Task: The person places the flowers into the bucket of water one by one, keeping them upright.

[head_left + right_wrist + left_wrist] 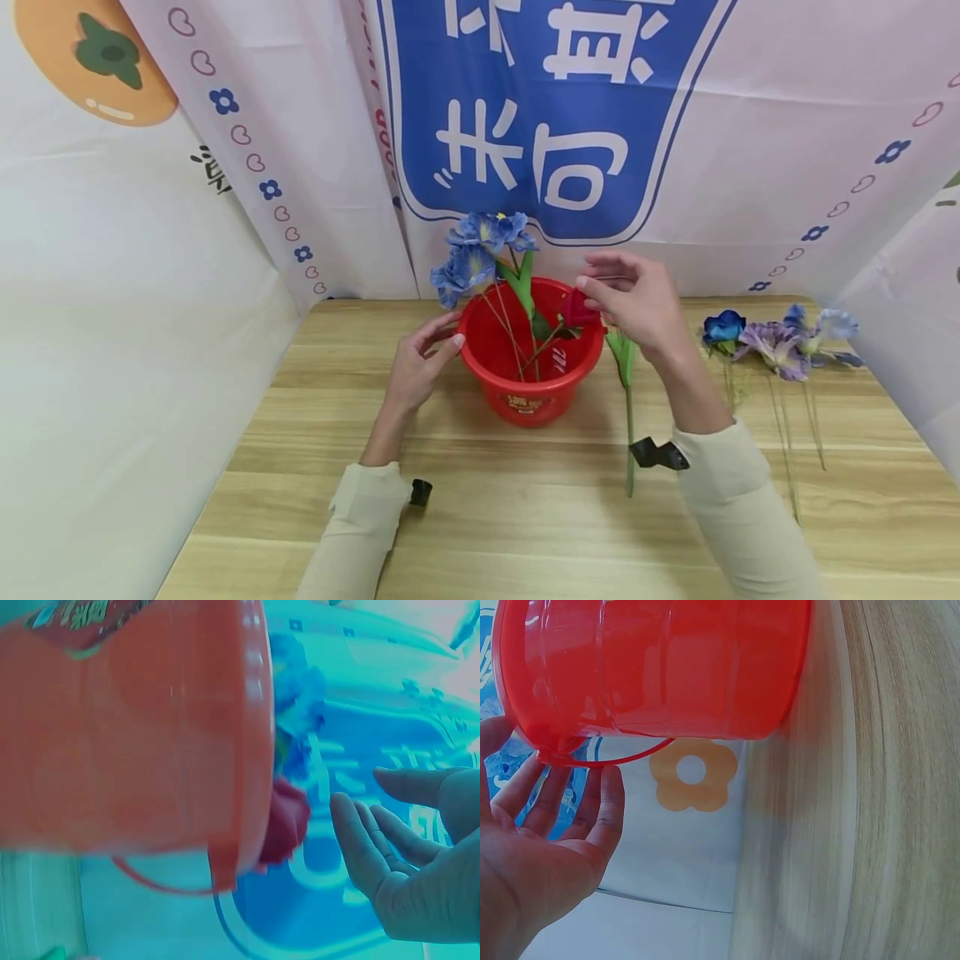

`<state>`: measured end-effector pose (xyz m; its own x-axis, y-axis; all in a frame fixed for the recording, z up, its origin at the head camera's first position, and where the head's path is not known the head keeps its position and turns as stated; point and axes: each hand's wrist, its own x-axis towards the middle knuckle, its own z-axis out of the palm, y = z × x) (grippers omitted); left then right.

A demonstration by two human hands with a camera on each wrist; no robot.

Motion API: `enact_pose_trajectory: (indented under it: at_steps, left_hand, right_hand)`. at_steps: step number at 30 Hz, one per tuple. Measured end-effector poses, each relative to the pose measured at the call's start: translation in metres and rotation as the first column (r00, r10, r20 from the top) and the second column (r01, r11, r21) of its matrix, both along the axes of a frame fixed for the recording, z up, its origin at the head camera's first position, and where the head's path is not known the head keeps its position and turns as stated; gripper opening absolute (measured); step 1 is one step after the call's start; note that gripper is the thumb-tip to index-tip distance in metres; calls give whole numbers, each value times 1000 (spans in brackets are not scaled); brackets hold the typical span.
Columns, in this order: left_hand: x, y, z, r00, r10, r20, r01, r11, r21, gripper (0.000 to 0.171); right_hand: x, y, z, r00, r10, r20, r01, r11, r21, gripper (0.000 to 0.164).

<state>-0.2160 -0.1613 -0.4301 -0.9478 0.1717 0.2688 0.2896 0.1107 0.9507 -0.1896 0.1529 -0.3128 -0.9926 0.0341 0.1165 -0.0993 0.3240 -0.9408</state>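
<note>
Pale sleeves (753,517) lie nearest my head camera. Red bucket (528,407) stands near the back edge of the desk (525,517), between both hands. Left hand (418,367): fingers loosely spread, touching the bucket's left rim. Right hand (639,302): relaxed, empty, just beside the red rose (576,312) leaning at the right rim. Blue flowers (471,267) stand inside; I note loose flowers (777,348) toward the back right corner.

A red plastic bucket (529,387) stands upright on the surface (525,517), toward its far edge, the near wall printed in gold. Inside, a red artificial rose (578,310) leans right, its bloom by the right rim; blue artificial irises (471,265) lean left, their blooms rising above the far rim.
</note>
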Motion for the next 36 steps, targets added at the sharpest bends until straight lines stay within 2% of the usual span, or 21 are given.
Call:
enact_pose_trajectory:
  at_steps: [7, 13, 18, 24, 30, 36]
  left_hand:
    - [0, 0, 0, 1000, 0, -1, 0, 1000, 3, 44]
    - [0, 1, -1, 1000, 1, -6, -1, 1000, -1, 43]
    - [0, 1, -1, 1000, 3, -5, -3, 1000, -7, 43]
    - [-1, 0, -1, 1000, -1, -4, 1, 1000, -6, 44]
    - [1, 0, 0, 1000, 0, 1, 0, 1000, -6, 44]
    - [1, 1, 1, 1000, 3, 11, -3, 1000, -3, 44]
  right_hand:
    - [12, 38, -12, 1000, -24, -6, 24, 995, -98, 50]
    - [19, 67, -28, 998, -63, 2, 62, 983, -174, 40]
    - [21, 86, -45, 996, -59, 61, 72, 971, -229, 34]
    - [17, 103, -73, 987, 0, 163, 50, 952, -303, 35]
    - [11, 108, -101, 973, 34, 229, 21, 972, -234, 68]
    - [1, 106, -124, 947, 19, 321, 13, 995, -97, 68]
